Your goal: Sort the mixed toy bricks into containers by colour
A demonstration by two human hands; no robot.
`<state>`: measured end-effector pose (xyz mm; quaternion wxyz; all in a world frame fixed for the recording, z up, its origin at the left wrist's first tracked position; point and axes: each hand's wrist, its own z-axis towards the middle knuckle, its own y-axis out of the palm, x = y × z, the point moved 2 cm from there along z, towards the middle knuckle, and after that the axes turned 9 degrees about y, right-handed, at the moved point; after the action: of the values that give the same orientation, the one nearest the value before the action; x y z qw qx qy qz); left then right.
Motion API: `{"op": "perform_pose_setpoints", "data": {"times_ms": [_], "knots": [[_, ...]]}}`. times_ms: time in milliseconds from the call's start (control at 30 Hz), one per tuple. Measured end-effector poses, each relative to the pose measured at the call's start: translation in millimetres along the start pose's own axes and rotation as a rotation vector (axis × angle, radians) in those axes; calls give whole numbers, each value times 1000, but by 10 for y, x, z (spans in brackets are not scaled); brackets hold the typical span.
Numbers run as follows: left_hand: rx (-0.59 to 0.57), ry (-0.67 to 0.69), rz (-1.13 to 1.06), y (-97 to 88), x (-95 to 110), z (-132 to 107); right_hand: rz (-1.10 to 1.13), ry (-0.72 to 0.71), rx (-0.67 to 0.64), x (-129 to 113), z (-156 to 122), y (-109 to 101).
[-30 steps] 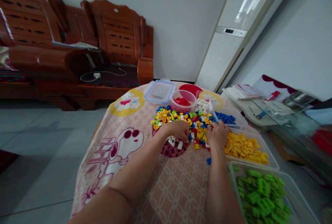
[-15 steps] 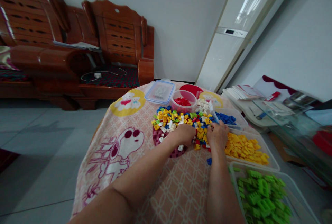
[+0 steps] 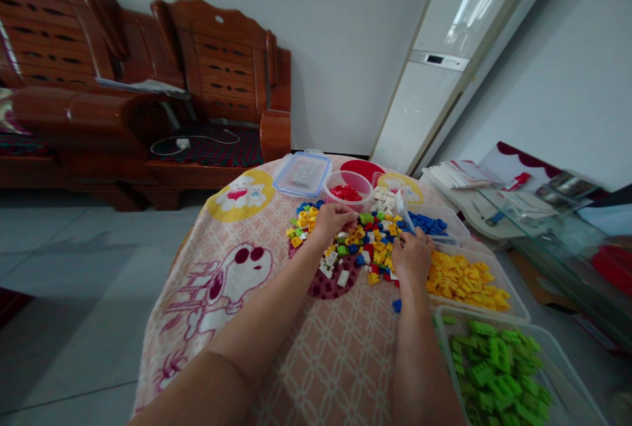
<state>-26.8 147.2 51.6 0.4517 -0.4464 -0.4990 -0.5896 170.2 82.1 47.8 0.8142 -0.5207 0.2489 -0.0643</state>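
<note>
A heap of small mixed-colour bricks (image 3: 363, 241) lies on the pink cartoon blanket (image 3: 247, 268) that covers the table. My left hand (image 3: 332, 218) is lifted over the far left part of the heap, near the clear bowl of red bricks (image 3: 348, 190), its fingers curled shut on something I cannot make out. My right hand (image 3: 412, 256) rests on the right edge of the heap beside the tray of yellow bricks (image 3: 464, 281), fingers bent down into the bricks; what they hold is hidden.
A tray of green bricks (image 3: 498, 367) stands at the near right, a tray of blue bricks (image 3: 434, 223) and white bricks (image 3: 388, 201) farther back. A clear lid (image 3: 302, 174) lies at the far edge. A wooden bench (image 3: 148, 97), a tall white unit (image 3: 444, 57) and a glass table (image 3: 543, 215) surround the table.
My left hand rose from the near side of the heap and moved away toward the bowl of red bricks. My right hand stayed put at the heap's right edge.
</note>
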Motion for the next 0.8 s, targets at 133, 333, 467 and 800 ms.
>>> {"op": "perform_pose_setpoints", "data": {"times_ms": [133,333,467,800], "knots": [[150,18,-168,-116,16,42,10,4,-2,-9,0,-14],[274,47,-296,-177,40,135,0,3,-3,-6,-2,-12],[284,90,-325,-146,62,151,-5,-1,6,-7,-9,-13],[-388,117,304,23,72,12,-19,-3,-5,-9,3,-7]]}}
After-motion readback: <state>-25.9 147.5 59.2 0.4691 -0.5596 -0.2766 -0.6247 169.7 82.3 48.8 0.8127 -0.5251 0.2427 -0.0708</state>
